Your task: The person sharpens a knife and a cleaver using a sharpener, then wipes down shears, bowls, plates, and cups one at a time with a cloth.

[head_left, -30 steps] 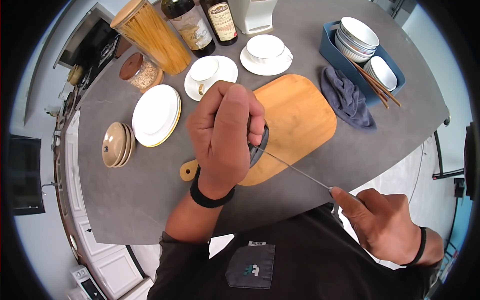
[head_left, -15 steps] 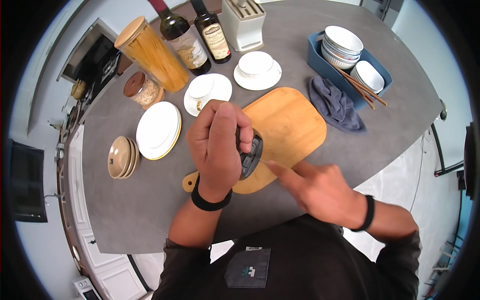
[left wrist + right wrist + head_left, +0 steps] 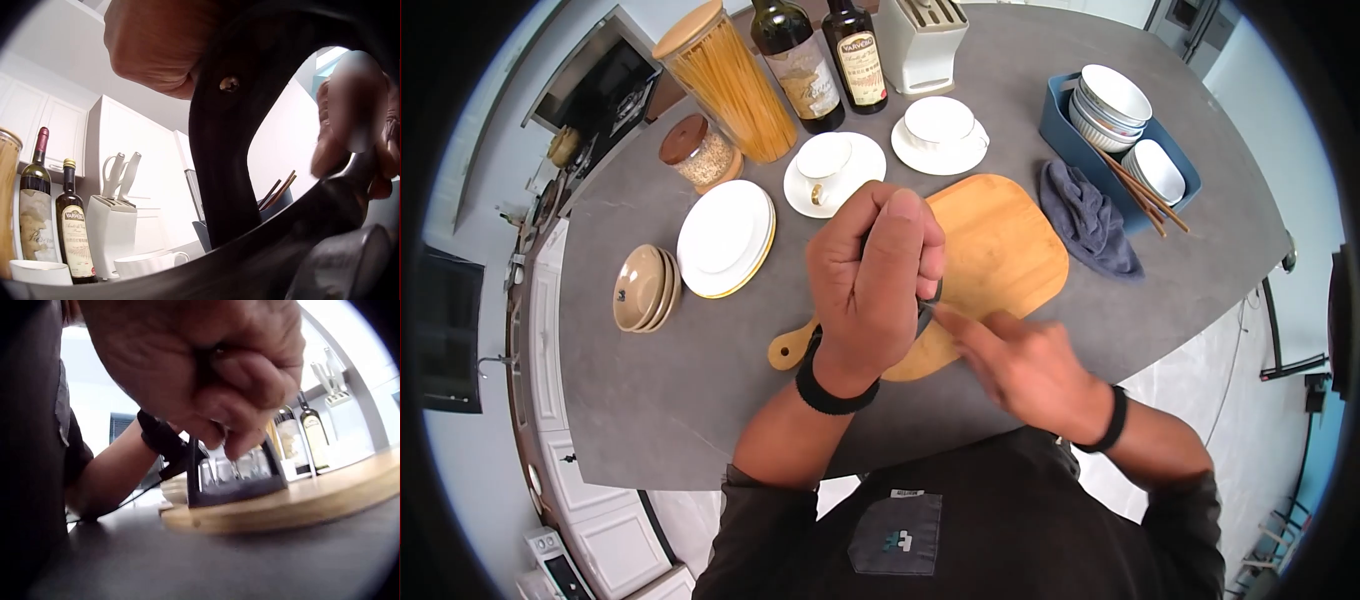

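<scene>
My left hand (image 3: 872, 285) grips the black handle (image 3: 215, 156) of a knife sharpener (image 3: 240, 487), which stands on the wooden cutting board (image 3: 1000, 245). Its slotted base shows in the right wrist view; from above, the left hand covers most of it. Close against its right side, my right hand (image 3: 1035, 370) holds a knife, fingers curled around the grip. Shiny metal of the knife (image 3: 357, 167) shows below the right fingers in the left wrist view. The rest of the blade is hidden.
Beyond the board stand two cups on saucers (image 3: 940, 130), wine bottles (image 3: 860, 65) and a knife block (image 3: 922, 50). White plates (image 3: 725, 240) and brown bowls (image 3: 640, 290) are at left. A cloth (image 3: 1090, 220) and a blue basin (image 3: 1060, 110) with bowls and chopsticks lie right.
A second ago the right hand was far out to the right, with the blade stretched from the sharpener. It moved in to the sharpener and is still there. The left hand keeps its grip.
</scene>
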The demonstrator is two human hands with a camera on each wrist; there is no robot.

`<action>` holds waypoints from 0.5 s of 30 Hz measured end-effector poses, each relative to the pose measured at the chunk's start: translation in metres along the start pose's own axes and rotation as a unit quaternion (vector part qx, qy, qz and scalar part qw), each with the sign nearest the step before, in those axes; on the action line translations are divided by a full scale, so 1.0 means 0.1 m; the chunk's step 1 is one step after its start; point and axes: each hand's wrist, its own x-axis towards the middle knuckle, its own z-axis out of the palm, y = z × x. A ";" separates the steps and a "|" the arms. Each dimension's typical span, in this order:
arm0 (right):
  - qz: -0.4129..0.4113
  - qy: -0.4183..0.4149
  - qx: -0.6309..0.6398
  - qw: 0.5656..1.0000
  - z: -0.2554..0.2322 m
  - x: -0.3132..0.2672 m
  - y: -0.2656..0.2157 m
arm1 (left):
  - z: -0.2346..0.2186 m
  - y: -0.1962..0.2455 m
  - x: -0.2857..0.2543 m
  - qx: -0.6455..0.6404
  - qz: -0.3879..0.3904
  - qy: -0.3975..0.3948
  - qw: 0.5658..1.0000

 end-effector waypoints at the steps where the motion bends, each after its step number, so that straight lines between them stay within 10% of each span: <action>1: 0.001 0.016 0.012 1.000 0.04 0.11 0.00 | 0.00 0.01 0.00 0.002 0.005 -0.002 1.000; 15: 0.041 -0.068 -0.007 0.997 -0.80 -0.84 -0.07 | -0.01 -0.02 -0.01 0.016 0.019 -0.005 1.000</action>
